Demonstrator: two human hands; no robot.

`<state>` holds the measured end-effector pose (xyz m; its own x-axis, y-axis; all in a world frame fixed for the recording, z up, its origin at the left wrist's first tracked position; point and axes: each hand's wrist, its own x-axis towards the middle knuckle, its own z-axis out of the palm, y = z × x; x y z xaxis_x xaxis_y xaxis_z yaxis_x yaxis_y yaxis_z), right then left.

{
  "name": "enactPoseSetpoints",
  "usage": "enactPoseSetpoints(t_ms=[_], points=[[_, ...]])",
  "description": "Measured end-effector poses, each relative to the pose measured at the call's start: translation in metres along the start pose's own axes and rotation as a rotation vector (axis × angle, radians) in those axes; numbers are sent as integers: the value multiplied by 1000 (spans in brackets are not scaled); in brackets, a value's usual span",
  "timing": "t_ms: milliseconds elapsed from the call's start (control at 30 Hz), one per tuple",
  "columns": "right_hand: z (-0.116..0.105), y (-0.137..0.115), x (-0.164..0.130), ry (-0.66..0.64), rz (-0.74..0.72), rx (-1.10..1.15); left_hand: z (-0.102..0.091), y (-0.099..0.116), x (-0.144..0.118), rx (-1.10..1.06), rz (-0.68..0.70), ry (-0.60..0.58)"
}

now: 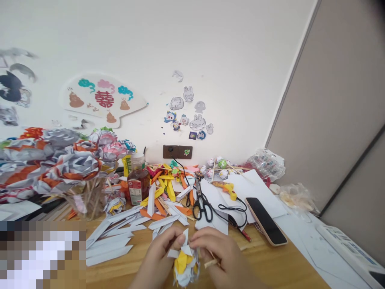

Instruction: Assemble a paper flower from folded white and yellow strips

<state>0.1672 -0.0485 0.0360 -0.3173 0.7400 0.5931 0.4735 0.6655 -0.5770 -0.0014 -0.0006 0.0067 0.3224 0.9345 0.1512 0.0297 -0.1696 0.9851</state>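
Note:
Low in the middle of the head view, a small paper flower (185, 268) with white and yellow folded petals is between both hands. My left hand (161, 253) is closed on its left side, thumb and fingers pinching near a white paper strip (186, 236) that sticks up from the top. My right hand (224, 249) is closed at the flower's upper right, its fingertips by the same strip. Beneath those right fingers shows the end of a pale stick (211, 263); whether it joins the flower is hidden.
White folded strips (111, 245) lie left of the hands. Beyond are black scissors (203, 208), a yellow glue gun (230, 191) with a cord, a glass bottle (138, 184) and a phone (266, 220). Large paper flowers (78, 164) crowd the left. A wall (228, 60) stands behind.

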Motion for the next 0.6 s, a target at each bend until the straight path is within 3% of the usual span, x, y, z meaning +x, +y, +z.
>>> enactPoseSetpoints(t_ms=[200,367,467,600], points=[[3,6,-4,-118,-96,-218,1,-4,3,-33,-37,-1],[-1,-4,-3,-261,91,-420,3,-7,4,-82,-83,-23],[-5,-9,-2,-206,166,-409,4,-10,3,-122,-121,-73],[-8,-2,-2,-125,43,-400,5,-13,3,-152,-154,-96]])
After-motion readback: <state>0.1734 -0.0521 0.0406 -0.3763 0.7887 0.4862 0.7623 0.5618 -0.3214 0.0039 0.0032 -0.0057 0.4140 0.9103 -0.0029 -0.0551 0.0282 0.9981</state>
